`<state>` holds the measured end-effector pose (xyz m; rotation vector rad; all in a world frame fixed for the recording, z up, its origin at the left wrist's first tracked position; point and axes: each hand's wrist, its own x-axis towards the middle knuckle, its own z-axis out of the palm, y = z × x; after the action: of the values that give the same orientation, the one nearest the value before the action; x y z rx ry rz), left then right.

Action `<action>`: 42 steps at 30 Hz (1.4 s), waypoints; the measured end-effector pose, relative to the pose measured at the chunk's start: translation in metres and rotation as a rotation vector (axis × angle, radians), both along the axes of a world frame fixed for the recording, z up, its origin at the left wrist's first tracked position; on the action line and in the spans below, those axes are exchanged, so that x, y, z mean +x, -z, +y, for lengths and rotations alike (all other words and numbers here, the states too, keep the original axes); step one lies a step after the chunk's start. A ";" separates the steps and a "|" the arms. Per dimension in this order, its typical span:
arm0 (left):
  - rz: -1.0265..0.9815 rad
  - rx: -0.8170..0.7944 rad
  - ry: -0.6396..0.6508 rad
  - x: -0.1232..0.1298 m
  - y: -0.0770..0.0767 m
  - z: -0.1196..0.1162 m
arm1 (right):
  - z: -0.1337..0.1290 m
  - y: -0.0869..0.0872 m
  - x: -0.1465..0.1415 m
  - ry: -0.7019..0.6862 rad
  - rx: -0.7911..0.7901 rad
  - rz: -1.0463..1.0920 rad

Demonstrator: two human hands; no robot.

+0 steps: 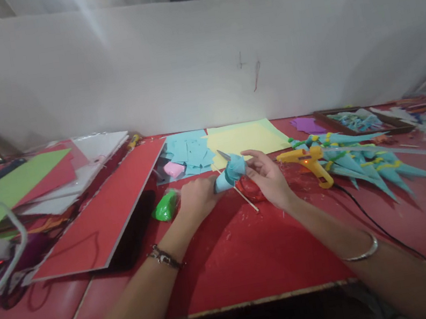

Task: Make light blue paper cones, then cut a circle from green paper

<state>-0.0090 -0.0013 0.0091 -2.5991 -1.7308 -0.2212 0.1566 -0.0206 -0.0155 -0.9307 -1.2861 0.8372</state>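
A rolled light-blue paper piece (230, 174) is held above the red table, between my two hands. My left hand (198, 195) is closed round its left end. At its right end, my right hand (267, 176) has its fingers bent, with fingertips at the paper's edge. A dark pointed tip (223, 154) sticks up behind the paper; what it belongs to is mostly hidden. Below the paper lies a thin wooden stick (247, 200). Just right of my right hand is a yellow glue gun (311, 162) with a small orange light.
Blue paper squares (191, 152) and yellow sheets (242, 138) lie behind my hands. A green packet (166, 206) and a tilted red board (104, 216) are at the left. Blue paper cones (369, 166) and a dark tray (399, 125) are at the right. A black cord (375, 225) crosses the right side.
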 end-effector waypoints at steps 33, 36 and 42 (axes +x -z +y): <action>0.004 -0.015 -0.009 0.000 0.006 0.003 | -0.014 -0.009 -0.001 0.080 0.297 -0.544; 0.015 -0.020 0.004 -0.001 0.006 0.004 | -0.015 -0.008 0.000 0.033 0.283 -0.535; 0.028 -0.022 0.001 -0.001 0.007 0.005 | -0.015 -0.008 0.000 0.011 0.284 -0.527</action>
<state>-0.0100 0.0033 0.0024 -2.6053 -1.7324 -0.1666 0.1568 -0.0352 -0.0074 -0.9578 -1.7964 0.3889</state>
